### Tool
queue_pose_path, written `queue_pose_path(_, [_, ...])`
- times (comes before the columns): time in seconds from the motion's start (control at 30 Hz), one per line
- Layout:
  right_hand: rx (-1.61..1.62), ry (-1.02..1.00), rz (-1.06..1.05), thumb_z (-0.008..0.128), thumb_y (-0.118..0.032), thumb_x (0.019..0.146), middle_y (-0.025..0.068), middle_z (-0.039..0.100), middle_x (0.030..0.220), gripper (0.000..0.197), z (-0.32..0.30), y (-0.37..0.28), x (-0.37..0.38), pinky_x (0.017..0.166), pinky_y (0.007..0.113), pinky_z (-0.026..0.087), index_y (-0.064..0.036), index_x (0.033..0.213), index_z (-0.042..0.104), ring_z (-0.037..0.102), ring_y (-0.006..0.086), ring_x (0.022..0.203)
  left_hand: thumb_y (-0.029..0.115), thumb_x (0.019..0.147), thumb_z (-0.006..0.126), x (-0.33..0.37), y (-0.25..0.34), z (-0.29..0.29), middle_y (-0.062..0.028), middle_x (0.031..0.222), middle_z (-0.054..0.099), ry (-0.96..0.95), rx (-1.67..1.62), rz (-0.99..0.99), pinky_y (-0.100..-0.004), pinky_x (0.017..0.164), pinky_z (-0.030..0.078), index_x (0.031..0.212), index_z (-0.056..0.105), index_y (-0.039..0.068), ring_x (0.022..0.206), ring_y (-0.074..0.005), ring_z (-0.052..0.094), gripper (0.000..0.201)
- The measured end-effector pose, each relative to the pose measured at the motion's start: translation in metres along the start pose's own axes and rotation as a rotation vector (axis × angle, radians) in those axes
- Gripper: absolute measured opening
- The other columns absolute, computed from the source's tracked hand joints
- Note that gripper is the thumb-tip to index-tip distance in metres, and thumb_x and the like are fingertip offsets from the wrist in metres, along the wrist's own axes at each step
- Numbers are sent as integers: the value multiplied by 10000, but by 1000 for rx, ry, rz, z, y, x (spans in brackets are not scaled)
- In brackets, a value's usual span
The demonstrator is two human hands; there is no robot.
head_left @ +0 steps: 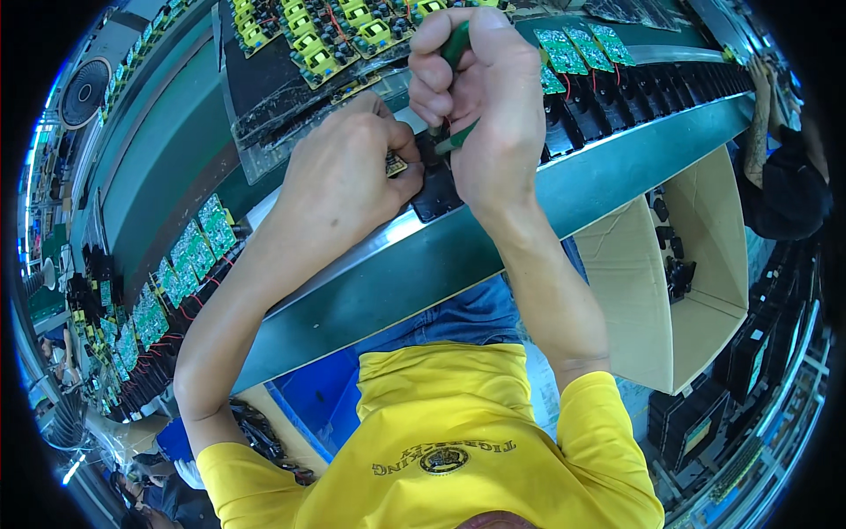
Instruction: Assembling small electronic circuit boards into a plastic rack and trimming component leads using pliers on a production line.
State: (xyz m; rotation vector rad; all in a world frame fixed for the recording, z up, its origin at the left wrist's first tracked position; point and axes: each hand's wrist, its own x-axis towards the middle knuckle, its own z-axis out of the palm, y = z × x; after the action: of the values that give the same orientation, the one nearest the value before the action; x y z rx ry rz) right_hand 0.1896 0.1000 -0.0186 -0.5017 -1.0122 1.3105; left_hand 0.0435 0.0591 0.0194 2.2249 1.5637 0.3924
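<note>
Green-handled pliers (pixel 458 138) are gripped in my right hand (pixel 504 110), one handle along the curled fingers and the other by the palm. Their dark jaws point left and down at a black plastic housing (pixel 435 196) on the bench edge. My left hand (pixel 339 167) pinches a small circuit board (pixel 396 164) between thumb and fingers, close beside the jaws. What exactly the jaws touch is hidden by the hands.
Yellow-component circuit boards (pixel 310 55) lie on a dark mat beyond my hands. Green boards (pixel 564 51) rest by a row of black housings (pixel 617 106) at right. More green boards (pixel 189 251) line the left. A cardboard box (pixel 627 282) stands right, near another person (pixel 789 181).
</note>
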Motion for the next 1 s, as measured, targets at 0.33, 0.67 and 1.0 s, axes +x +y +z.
queue_pose_path(0.33, [-43, 0, 13, 652, -51, 1032, 37, 646, 1028, 204, -10, -18, -5, 733, 272, 471, -41, 1211, 749, 519, 122, 821, 167, 866, 808, 3, 4, 1, -118, 989, 679, 6, -47, -35, -446, 823, 571, 874, 822, 24, 897, -364, 684, 144])
queue_pose_path(0.67, [-1402, -337, -317, 893, -207, 954, 52, 627, 1113, 142, -15, -74, -78, 741, 332, 486, -154, 1085, 876, 558, 199, 865, 40, 792, 829, 25, 3, -44, -97, 1000, 773, -391, 32, 42, -416, 820, 568, 1047, 735, 29, 890, -306, 716, 272])
queue_pose_path(1.0, [-1691, -446, -333, 904, -284, 938, 49, 574, 1135, 199, -31, -66, -84, 852, 387, 500, -198, 1117, 893, 560, 238, 951, 59, 831, 881, 46, -7, -48, -84, 979, 754, 75, 263, 63, -399, 789, 552, 1118, 706, 9, 825, -271, 661, 339])
